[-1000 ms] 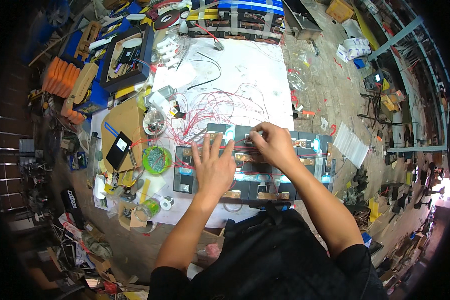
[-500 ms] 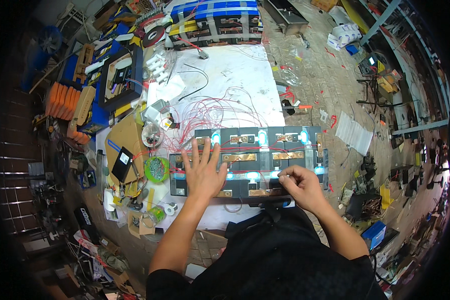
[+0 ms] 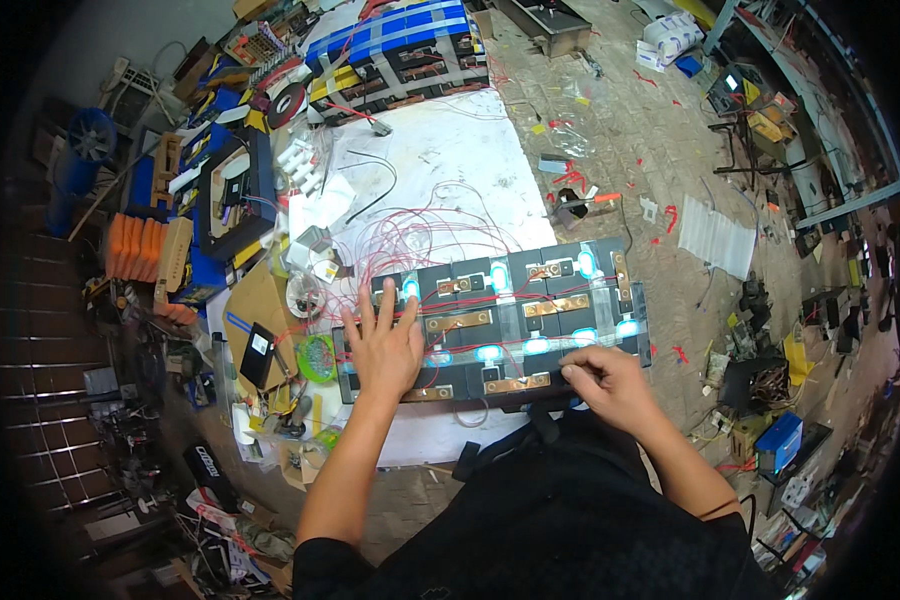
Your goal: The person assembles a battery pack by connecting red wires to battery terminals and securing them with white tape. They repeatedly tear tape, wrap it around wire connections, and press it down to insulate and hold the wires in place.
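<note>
A long battery pack (image 3: 465,345) of dark cells lies in front of me, joined by copper bars (image 3: 517,383) and crossed by clear tape. My left hand (image 3: 386,352) rests flat near its left end, fingers spread over the cells and wires. Thin red wires (image 3: 440,215) run across the pack and tangle beyond its far side. Over the near edge, right of the middle, my right hand (image 3: 615,388) is closed, thumb and forefinger together. Whatever is between those fingertips is too small to make out.
A white sheet (image 3: 450,150) spreads under the pack. Blue-wrapped battery packs (image 3: 400,45) stand at the far end. To the left are a green bowl (image 3: 317,358), a black box-shaped device (image 3: 258,352) and orange holders (image 3: 138,247). An orange-handled tool (image 3: 606,198) lies right of the sheet.
The whole view has tilted, so the pack now slants up to the right. My left hand stays spread on it. My right fingertips have shifted slightly toward the pack's near edge.
</note>
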Tool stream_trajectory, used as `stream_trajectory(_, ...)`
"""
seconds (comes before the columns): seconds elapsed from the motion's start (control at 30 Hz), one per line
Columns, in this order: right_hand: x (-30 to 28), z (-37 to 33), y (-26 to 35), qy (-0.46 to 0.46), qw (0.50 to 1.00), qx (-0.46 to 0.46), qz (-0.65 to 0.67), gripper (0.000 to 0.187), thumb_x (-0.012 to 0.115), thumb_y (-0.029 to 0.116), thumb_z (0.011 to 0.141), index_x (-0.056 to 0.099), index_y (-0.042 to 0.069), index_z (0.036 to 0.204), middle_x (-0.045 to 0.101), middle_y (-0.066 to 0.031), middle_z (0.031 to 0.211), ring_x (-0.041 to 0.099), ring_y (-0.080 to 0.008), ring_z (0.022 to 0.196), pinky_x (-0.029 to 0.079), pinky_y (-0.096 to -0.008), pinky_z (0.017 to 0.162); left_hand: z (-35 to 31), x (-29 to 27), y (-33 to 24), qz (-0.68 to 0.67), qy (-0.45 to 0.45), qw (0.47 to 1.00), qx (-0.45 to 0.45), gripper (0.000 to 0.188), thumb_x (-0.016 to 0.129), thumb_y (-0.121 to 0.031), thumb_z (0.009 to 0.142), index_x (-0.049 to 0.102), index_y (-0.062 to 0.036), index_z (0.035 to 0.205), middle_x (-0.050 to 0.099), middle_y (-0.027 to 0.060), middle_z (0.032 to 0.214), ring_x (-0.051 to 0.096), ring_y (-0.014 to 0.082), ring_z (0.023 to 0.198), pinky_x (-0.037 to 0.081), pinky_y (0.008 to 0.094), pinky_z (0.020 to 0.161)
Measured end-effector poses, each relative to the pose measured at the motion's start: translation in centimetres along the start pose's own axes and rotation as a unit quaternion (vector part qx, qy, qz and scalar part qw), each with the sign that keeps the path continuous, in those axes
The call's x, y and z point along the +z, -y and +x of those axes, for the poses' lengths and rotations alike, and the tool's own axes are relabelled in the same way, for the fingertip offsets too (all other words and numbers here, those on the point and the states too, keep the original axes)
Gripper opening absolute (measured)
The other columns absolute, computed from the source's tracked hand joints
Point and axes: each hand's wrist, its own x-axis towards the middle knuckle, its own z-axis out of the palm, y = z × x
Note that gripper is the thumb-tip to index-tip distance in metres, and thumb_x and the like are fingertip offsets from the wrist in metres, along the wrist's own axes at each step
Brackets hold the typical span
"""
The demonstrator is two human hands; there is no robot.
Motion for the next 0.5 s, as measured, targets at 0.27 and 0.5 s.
stream_trajectory(0.27, 5.8, 8.1, -1.3, -0.078, 0.922, -0.156, -0.345, 0.054, 0.077, 0.041, 0.096, 0.07, 0.009, 0.139, 0.058, -0.018, 0.156, 0.048, -0.0371, 0.152, 0.026, -0.0645, 0.128, -0.2, 1.6, -1.0, 0.006, 0.02, 0.999, -0.046, 0.055, 0.064, -0.038, 0.107, 0.061, -0.0199, 0.159, 0.043, 0.0132, 0.175, 0.025, 0.0437, 0.166, 0.012, 0.067, 0.133)
stream_trajectory(0.5, 7.9, 9.7, -2.8, -0.064, 0.896, -0.156, -0.412, 0.077, 0.065, 0.058, 0.102, 0.061, 0.002, 0.154, 0.044, -0.0216, 0.171, 0.036, -0.0399, 0.162, 0.016, -0.0707, 0.13, -0.2, 1.8, -1.3, 0.046, 0.033, 0.996, -0.07, 0.064, 0.06, -0.033, 0.106, 0.048, -0.0198, 0.168, 0.035, 0.0161, 0.179, 0.022, 0.0448, 0.167, 0.011, 0.0669, 0.133)
